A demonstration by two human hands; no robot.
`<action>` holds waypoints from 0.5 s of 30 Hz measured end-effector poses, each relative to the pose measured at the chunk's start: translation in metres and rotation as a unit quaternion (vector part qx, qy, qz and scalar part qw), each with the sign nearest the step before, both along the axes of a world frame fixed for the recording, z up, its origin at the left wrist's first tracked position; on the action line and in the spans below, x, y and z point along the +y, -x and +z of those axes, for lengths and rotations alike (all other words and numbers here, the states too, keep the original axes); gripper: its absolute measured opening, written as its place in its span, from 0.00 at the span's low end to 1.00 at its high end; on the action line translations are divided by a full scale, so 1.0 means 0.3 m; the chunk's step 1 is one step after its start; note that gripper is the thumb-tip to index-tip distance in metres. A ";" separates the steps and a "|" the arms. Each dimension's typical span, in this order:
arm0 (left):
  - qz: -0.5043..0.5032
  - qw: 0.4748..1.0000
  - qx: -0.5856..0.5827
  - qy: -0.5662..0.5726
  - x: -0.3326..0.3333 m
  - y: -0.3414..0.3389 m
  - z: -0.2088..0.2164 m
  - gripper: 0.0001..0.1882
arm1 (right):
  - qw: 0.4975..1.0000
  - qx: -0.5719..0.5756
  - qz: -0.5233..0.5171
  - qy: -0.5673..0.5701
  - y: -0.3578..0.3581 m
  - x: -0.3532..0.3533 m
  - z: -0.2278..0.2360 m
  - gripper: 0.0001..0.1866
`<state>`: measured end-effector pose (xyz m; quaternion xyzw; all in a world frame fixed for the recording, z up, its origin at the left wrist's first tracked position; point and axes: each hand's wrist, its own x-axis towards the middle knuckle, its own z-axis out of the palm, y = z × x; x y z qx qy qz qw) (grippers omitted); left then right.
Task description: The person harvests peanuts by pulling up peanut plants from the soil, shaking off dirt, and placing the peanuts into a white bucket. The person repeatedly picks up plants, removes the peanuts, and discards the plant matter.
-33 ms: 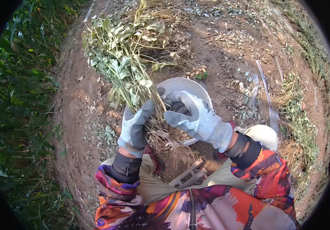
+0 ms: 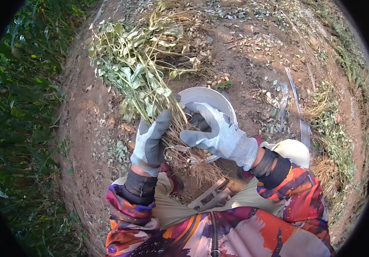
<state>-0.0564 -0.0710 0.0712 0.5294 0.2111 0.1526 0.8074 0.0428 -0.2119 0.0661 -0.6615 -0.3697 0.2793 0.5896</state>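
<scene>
My left hand (image 2: pixel 152 141), in a grey-and-white glove, is closed round the stems of an uprooted peanut plant (image 2: pixel 143 88). The leafy tops point away from me to the far left, and the tangled roots hang toward me between my feet. On the other side of the stems, my gloved right hand (image 2: pixel 217 130) curves toward them with its thumb and forefinger apart. Its other fingers are bent and partly hidden, and its thumb tip lies against the lower stems. A pale round bucket (image 2: pixel 225 96) stands beneath that hand; some peanuts show low inside it.
A heap of pulled plants with peanuts (image 2: pixel 199 43) lies beyond the bucket. Tall green crop (image 2: pixel 21 128) lines the left side. Strips of plastic film (image 2: pixel 293 88) and dry leaves lie on the soil at right. A low stool-like piece (image 2: pixel 210 195) sits between my legs.
The forefinger of my right hand has lifted away from the thumb, widening the gap. The leafy tops have shifted slightly left, while my left hand keeps its hold.
</scene>
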 end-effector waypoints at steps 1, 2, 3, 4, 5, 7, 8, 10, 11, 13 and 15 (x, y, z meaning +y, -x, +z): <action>0.010 1.000 -0.001 0.002 0.006 0.007 -0.019 0.22 | 0.998 -0.065 -0.010 0.002 0.000 -0.001 -0.015 0.25; 0.022 1.000 -0.001 0.005 0.015 0.017 -0.030 0.23 | 1.000 -0.001 0.007 0.004 -0.005 -0.006 -0.011 0.24; -0.002 0.998 -0.025 0.053 0.022 0.017 -0.035 0.24 | 0.998 0.064 0.024 0.006 -0.016 -0.011 -0.004 0.24; -0.026 0.993 -0.050 0.101 0.027 0.014 -0.034 0.27 | 0.991 0.128 0.040 0.008 -0.029 -0.016 0.001 0.23; -0.048 0.988 -0.069 0.131 0.047 0.029 -0.041 0.30 | 0.994 0.067 0.023 0.089 -0.050 -0.018 -0.015 0.17; -0.049 0.990 -0.069 0.116 0.047 0.043 -0.047 0.31 | 0.995 0.092 0.010 0.044 -0.051 -0.013 -0.044 0.15; -0.049 0.990 -0.069 0.109 0.047 0.045 -0.046 0.32 | 0.994 0.105 0.003 0.023 -0.052 -0.008 -0.052 0.14; -0.035 0.994 -0.035 0.094 0.048 0.046 -0.043 0.33 | 0.995 0.087 -0.005 0.043 -0.052 0.000 -0.070 0.12; -0.032 0.997 -0.010 0.072 0.044 0.042 -0.045 0.33 | 0.994 0.105 -0.008 0.029 -0.051 -0.002 -0.082 0.11; -0.029 0.999 0.033 0.016 0.045 0.038 -0.050 0.33 | 0.978 0.208 -0.024 -0.015 -0.037 -0.021 -0.080 0.09; -0.026 0.995 0.079 -0.054 0.048 0.035 -0.042 0.32 | 0.982 0.183 -0.041 0.024 -0.024 -0.020 -0.076 0.08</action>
